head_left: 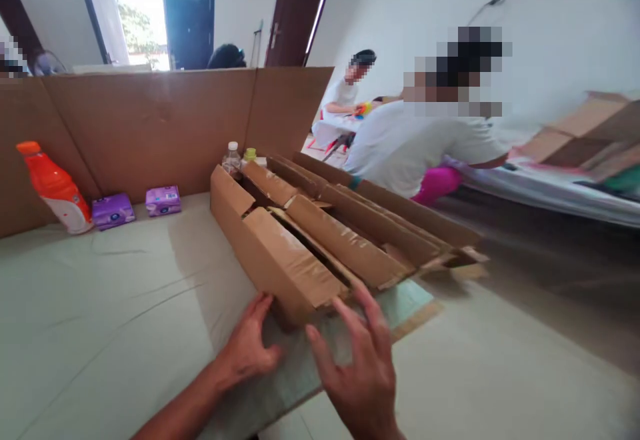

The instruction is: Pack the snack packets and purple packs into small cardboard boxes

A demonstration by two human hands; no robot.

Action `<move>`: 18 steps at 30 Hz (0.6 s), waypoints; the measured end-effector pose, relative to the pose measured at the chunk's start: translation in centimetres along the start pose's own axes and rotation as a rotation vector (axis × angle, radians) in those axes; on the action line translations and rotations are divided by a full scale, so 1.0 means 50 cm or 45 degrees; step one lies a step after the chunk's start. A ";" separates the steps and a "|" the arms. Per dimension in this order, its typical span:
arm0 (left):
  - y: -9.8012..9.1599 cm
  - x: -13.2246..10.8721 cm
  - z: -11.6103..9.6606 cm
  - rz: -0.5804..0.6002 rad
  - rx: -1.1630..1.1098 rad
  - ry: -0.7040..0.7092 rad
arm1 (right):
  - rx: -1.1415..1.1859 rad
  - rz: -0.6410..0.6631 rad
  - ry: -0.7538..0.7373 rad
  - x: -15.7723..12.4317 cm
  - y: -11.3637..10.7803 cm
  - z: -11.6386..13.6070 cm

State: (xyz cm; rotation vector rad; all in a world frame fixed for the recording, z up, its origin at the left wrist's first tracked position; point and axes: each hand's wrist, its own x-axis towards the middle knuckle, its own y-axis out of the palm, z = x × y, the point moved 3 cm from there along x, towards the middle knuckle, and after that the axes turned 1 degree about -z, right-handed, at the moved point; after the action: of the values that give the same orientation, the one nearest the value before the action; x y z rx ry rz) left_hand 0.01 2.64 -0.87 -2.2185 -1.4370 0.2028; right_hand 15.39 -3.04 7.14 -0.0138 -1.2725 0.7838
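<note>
A long brown cardboard box (280, 253) with loose taped flaps lies on a pale sheet-covered surface (100, 307). My left hand (250, 350) rests at the box's near corner, fingers bent against the cardboard. My right hand (360, 367) hovers just in front of the near end, fingers spread and holding nothing.
An orange bottle (55, 190) and two purple packets (113, 211) stand by a cardboard screen (150, 127) at the back. Two small bottles (233, 159) sit behind the box. Two people in white tops (415, 143) sit to the right. More cardboard (585, 130) lies far right.
</note>
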 end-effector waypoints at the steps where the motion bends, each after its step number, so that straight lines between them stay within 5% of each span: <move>1: -0.005 -0.010 0.005 -0.028 0.020 -0.002 | 0.068 -0.007 -0.023 -0.019 -0.006 0.010; 4: -0.045 -0.042 0.022 -0.185 0.116 -0.021 | 0.202 0.178 -0.114 -0.086 -0.003 0.036; 7: -0.131 -0.071 0.051 -0.422 0.274 -0.062 | 0.193 0.423 -0.201 -0.147 0.026 0.050; 12: -0.271 -0.131 0.095 -0.756 0.569 -0.154 | 0.192 0.475 -0.326 -0.199 0.067 0.050; 18: -0.265 -0.160 0.093 -0.749 0.787 -0.168 | 0.161 0.507 -0.277 -0.227 0.076 0.040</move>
State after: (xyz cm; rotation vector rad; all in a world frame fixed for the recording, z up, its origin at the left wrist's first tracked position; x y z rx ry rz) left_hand -16.07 1.33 0.26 -1.2602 -1.7359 0.5128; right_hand 10.84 -7.06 -3.40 -0.0839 -1.4441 1.2347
